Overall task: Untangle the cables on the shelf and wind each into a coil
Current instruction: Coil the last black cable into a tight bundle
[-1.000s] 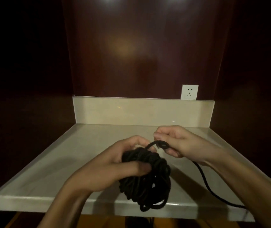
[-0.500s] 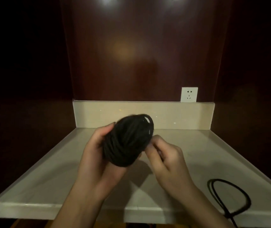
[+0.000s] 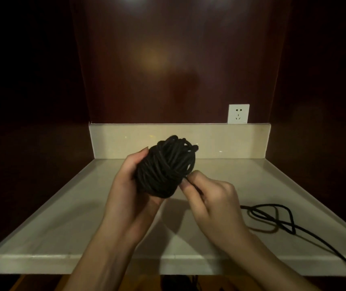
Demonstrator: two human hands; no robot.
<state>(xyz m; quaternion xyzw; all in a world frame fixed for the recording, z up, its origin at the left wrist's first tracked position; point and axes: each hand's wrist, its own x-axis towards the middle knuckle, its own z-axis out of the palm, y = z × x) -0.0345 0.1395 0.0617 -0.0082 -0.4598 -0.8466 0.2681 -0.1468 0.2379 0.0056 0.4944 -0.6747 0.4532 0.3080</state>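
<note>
Winding was underway: the left hand (image 3: 130, 185) gripped a thick black coil (image 3: 165, 166) above the shelf (image 3: 62, 217), and the right hand (image 3: 212, 198) pinched the loose cable tail (image 3: 273, 217) beside it. Slack looped on the shelf at right and ran off its front edge. Next, probably, another wrap. Farther back, a low backsplash (image 3: 125, 141) and wall socket (image 3: 238, 114) left open room.

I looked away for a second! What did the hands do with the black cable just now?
The left hand lifted the black coil from hanging low at the shelf's front edge to upright above the shelf. The right hand moved under it, pinching the strand. The loose cable now lies looped on the shelf. The socket stayed put.
</note>
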